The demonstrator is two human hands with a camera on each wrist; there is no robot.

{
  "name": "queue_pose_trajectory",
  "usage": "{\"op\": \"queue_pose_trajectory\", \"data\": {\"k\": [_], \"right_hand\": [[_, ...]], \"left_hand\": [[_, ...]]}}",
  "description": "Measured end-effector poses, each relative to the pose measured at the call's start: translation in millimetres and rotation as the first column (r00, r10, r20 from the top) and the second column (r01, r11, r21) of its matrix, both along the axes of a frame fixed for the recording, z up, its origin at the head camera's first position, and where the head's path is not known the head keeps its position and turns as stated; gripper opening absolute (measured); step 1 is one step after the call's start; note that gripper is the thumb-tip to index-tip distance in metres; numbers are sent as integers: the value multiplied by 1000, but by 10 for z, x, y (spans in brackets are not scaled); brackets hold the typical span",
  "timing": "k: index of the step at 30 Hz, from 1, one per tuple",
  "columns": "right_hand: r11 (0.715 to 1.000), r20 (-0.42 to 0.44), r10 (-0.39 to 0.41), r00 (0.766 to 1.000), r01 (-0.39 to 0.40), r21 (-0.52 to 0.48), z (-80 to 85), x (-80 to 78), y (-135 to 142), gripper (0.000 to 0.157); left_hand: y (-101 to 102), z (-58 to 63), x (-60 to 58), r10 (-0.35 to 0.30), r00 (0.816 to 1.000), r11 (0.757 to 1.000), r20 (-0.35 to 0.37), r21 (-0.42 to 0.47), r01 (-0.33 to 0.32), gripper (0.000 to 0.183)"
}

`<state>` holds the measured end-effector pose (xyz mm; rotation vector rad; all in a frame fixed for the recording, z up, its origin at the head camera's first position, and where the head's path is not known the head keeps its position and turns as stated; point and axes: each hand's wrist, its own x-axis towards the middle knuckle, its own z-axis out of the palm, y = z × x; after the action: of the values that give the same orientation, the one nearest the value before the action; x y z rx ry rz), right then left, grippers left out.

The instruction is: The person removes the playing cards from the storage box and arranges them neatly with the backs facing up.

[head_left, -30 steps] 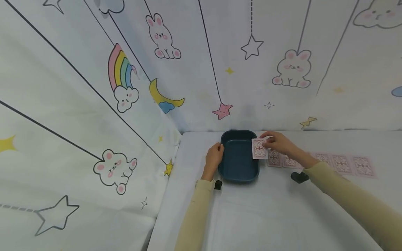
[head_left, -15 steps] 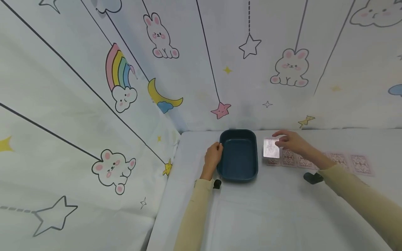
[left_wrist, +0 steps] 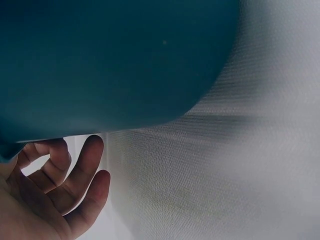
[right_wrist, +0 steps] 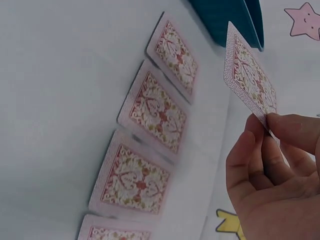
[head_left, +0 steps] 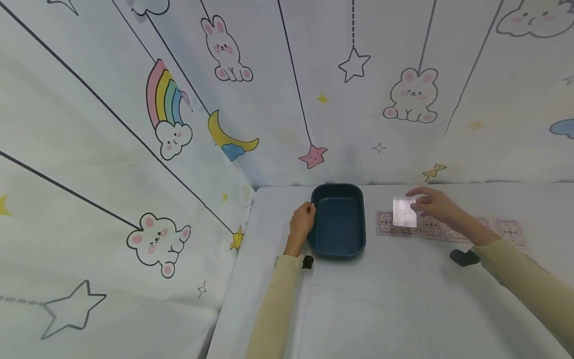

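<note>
In the head view, my left hand point(head_left: 302, 222) grips the left rim of a dark blue rectangular tray point(head_left: 337, 227). The left wrist view shows thumb and forefinger at the rim of the tray point(left_wrist: 115, 65), with the other fingers of the hand point(left_wrist: 62, 192) loosely bent beneath. My right hand point(head_left: 434, 205) pinches one playing card point(head_left: 404, 213) by its edge, raised above the table. From the right wrist, the patterned red-and-white back of that card point(right_wrist: 252, 75) is visible, tilted. Below it lies a row of playing cards point(head_left: 384, 223), backs up, partly hidden by the right hand and forearm.
A white cloth covers the table point(head_left: 381, 299). Behind it rises a white printed curtain point(head_left: 278, 99), and another printed panel point(head_left: 89, 199) stands along the left side. Dark wrist devices point(head_left: 464, 257) sit under both forearms.
My right hand has carried the card rightward from the tray's right rim to above the row, uncovering the row's left end. The left hand stays at the tray.
</note>
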<state>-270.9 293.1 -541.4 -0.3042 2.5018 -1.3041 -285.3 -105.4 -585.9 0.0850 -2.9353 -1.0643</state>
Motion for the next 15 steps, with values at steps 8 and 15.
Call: {"op": "queue_pose_trajectory", "data": {"k": [8,15], "right_hand": [[1000,35,-11,999,12,-28,21,38,201,50],[999,55,-35,998,35,-7,35,96,415,53]], "left_hand": [[3,12,13,-4,1000,1000,-2,-7,4,35],[2,-8,-3,-4,1000,1000,-5,-4,4,35]]}}
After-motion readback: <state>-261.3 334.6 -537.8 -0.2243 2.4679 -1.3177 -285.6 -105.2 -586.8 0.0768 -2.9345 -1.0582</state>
